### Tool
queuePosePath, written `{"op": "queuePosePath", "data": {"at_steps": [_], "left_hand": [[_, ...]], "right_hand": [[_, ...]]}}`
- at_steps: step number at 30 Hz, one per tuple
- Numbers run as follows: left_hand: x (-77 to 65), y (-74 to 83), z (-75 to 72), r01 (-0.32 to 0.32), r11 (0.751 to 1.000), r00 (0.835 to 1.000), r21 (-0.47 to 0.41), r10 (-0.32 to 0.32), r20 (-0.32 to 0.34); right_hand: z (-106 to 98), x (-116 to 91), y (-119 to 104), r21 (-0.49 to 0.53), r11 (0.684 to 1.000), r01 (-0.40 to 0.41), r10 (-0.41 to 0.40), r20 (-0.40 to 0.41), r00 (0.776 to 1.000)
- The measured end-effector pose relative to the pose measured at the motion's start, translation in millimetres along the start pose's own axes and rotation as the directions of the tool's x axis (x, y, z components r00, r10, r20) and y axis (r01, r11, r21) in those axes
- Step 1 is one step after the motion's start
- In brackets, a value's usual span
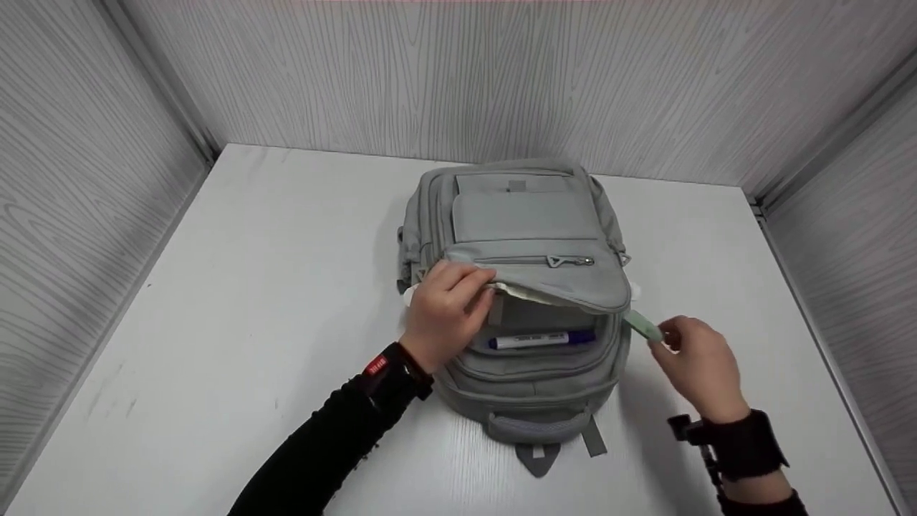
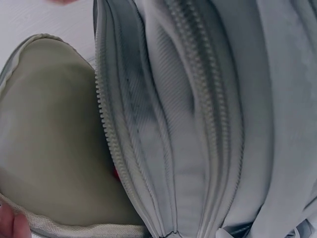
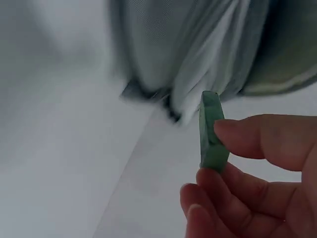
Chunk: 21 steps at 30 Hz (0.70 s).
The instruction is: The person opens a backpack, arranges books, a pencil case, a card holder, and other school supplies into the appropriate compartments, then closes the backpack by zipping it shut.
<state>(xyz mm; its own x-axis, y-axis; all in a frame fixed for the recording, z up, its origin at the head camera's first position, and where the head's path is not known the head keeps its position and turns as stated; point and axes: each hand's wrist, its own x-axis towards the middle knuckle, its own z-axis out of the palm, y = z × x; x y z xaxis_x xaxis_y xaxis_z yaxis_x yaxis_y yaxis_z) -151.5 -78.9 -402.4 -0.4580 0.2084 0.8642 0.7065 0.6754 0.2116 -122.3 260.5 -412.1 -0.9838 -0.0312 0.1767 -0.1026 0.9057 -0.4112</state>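
Note:
A grey backpack (image 1: 530,215) lies on the white table with its front pocket unzipped. My left hand (image 1: 448,308) pinches the edge of the raised pocket flap (image 1: 559,287), holding it up; fingertips (image 2: 20,225) show at that edge in the left wrist view. Inside the opening lies a whiteboard marker (image 1: 537,340), white with a blue cap. To the right of the bag, my right hand (image 1: 702,362) pinches a small pale-green rectangular stick (image 3: 213,131) between thumb and fingers. In the head view the stick's far end meets the bag's right side; its kind is unclear.
The bag's top handle (image 1: 537,428) and a strap end (image 1: 537,459) point toward the near edge. The white table (image 1: 286,287) extends on both sides of the bag. Grey wood-grain panels (image 1: 430,79) enclose the back and sides.

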Motion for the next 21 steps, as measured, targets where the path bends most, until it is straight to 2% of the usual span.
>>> {"op": "queuePosePath", "data": {"at_steps": [4, 7, 9, 11, 14, 18, 21], "left_hand": [[-0.3, 0.7, -1.4, 0.005, 1.000, 1.000, 0.004, -0.005, 0.007], [-1.6, 0.8, -1.2, 0.009, 1.000, 1.000, -0.003, -0.009, 0.010], [-2.3, 1.3, -0.8, 0.010, 1.000, 1.000, -0.008, -0.009, 0.013], [-2.9, 1.6, -0.7, 0.007, 1.000, 1.000, -0.014, -0.007, 0.017], [-3.7, 1.7, -2.0, 0.004, 1.000, 1.000, -0.019, -0.004, 0.025], [-6.2, 2.2, -3.0, 0.006, 1.000, 0.999, -0.020, -0.006, 0.036], [-9.2, 2.7, -2.8, -0.005, 1.000, 0.999, 0.001, 0.005, 0.048]], "right_hand": [[20.8, 0.6, -41.5, 0.140, 0.987, 0.072, -0.072, -0.011, 0.997], [34.9, 5.3, -62.1, 0.203, 0.977, 0.062, -0.065, 0.011, 0.998], [39.8, 9.1, -71.4, 0.210, 0.976, 0.051, -0.055, 0.013, 0.998], [42.1, 12.2, -78.7, 0.212, 0.976, 0.055, -0.056, -0.001, 0.998], [46.1, 17.3, -84.4, 0.229, 0.967, 0.108, -0.096, -0.064, 0.993], [57.0, 25.5, -83.6, 0.207, 0.948, 0.242, -0.209, -0.169, 0.963], [63.8, 29.4, -78.0, 0.158, 0.947, 0.279, -0.252, -0.172, 0.952]]}}
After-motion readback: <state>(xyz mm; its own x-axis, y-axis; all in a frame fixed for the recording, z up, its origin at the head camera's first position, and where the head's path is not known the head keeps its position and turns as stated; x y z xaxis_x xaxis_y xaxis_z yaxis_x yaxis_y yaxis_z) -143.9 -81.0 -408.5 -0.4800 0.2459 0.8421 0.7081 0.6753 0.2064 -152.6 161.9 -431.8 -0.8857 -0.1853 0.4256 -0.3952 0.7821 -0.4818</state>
